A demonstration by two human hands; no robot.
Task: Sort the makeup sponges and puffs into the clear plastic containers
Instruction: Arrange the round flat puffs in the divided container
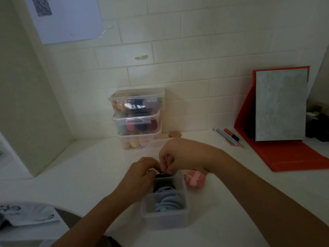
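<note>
**Wedging last puff into a near-full container: risk notes**

Desk (89, 175): white and smooth. The container could slide if pushed, since nothing braces it.

Stack of three lidded containers (137, 118), upper centre against the tiled wall: already filled and well apart from the hands. Low risk unless an arm swings forward.

Open container (165, 218), lower centre: light, thin-walled plastic. Pressing down at its far end could tip it or skid it toward the frame's bottom edge.

Left grip (142, 168) and right grip (176, 157), both at the container's far end: fingers are curled and look to be pinching the top edge of the same dark puff. Contact is partly hidden. Neither hand holds the box itself.

Blue-grey puffs (169, 200): standing on edge in a packed row inside the container. Squeezing in one more could topple the row or pop one out.

Pink marbled sponge (194, 179): on the desk just right of the container and close under the right wrist, not yet sorted. The wrist may knock it away.

Dark puff (163, 175): at the far rim, only partly in. It may fold, spring back or snag on the rim if released early.
</note>
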